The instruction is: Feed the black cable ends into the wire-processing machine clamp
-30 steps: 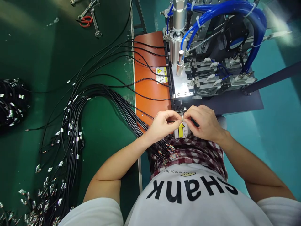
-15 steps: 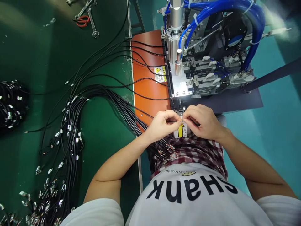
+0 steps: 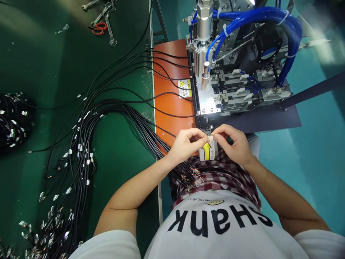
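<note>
My left hand [image 3: 185, 144] and my right hand [image 3: 233, 144] meet fingertip to fingertip just above a white label with a yellow arrow [image 3: 207, 150]. Both pinch the end of a thin black cable [image 3: 172, 133] whose small tip sits between the fingers. The cable runs left from my left hand over the orange plate [image 3: 168, 97]. Directly beyond my fingers is the black slotted fixture [image 3: 204, 121] at the front of the machine. Loose colored wire ends [image 3: 190, 176] lie on my checked lap below my left wrist.
A metal machine [image 3: 215, 82] with blue air hoses [image 3: 256, 18] stands behind the fixture. A thick bundle of black cables with metal clips [image 3: 81, 144] sweeps across the green mat [image 3: 40, 64]. Wrenches and red-handled pliers [image 3: 101, 23] lie far left. Another cable coil [image 3: 12, 118] rests at the left edge.
My hands stay pinched together at the cable tip; my right hand's fingers have shifted slightly, uncovering more of the arrow label. The view has drifted a little.
</note>
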Demonstrator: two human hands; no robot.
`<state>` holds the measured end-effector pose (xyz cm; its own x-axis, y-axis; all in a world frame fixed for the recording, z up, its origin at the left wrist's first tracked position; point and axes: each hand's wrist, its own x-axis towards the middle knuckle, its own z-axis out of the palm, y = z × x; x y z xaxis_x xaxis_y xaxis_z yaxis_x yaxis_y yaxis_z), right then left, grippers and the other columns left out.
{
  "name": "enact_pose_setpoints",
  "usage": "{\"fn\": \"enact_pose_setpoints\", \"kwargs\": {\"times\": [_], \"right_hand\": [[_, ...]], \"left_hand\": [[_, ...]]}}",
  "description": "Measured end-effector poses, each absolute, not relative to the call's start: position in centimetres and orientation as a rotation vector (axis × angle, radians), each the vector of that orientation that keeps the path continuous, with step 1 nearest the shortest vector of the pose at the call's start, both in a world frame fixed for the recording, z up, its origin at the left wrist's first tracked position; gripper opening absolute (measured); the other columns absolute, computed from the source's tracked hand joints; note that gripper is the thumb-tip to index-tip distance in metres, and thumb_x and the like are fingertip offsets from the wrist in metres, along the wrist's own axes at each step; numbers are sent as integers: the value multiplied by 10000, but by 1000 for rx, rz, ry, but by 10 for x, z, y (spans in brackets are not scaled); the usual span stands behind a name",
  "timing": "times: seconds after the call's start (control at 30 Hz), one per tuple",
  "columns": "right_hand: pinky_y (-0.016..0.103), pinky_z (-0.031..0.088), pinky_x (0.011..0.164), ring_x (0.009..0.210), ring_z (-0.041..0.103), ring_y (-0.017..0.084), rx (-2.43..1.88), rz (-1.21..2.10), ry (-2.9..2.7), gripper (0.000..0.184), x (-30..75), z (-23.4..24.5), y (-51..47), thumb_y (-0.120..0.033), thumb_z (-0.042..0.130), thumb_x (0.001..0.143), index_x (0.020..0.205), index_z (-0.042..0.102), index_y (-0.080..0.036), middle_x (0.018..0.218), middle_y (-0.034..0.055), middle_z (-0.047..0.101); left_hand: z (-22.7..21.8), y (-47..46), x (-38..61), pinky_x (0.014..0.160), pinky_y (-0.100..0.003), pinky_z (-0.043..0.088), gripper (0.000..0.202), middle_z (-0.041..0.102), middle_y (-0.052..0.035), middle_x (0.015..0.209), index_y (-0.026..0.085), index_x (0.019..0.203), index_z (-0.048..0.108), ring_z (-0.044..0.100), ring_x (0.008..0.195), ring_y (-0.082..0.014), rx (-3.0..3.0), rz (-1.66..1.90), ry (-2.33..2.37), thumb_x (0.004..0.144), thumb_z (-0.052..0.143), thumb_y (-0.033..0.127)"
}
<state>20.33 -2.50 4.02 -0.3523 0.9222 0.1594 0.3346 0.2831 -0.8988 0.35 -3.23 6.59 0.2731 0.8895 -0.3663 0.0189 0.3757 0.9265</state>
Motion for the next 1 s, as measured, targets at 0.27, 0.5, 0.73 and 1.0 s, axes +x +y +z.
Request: {"fn": "enact_pose_setpoints", "kwargs": {"times": [0.27,0.5,0.73,1.0], "right_hand": [[301,443,636,678,542,142,-1225,1084,-1756,41,197,42,-33,-244,664,898,870,670,-215,774,0,629],[307,453,637,680,553,148,-1213,1071,-1768,41,196,41,-32,-230,645,900,866,666,-219,768,4,635],[308,460,637,677,556,148,-1213,1119,-1725,46,196,38,-32,-250,650,898,874,680,-224,764,2,640],[294,460,625,667,553,139,-1221,1149,-1691,65,195,36,-31,-259,668,884,837,679,-217,747,-3,636]], "left_hand": [[61,-33,5,443,-171,463,335,624,0,717,122,813,691,544,518,-63,1045,787,1135,768,806,433],[62,-32,5,417,-178,460,351,629,-5,702,128,811,676,550,501,-73,1023,772,1146,780,794,457],[61,-33,6,418,-175,457,347,629,-3,697,132,813,678,546,496,-69,1025,775,1144,785,790,459],[62,-33,7,417,-176,440,341,624,-1,685,130,804,680,549,494,-71,1025,775,1160,784,793,451]]}}
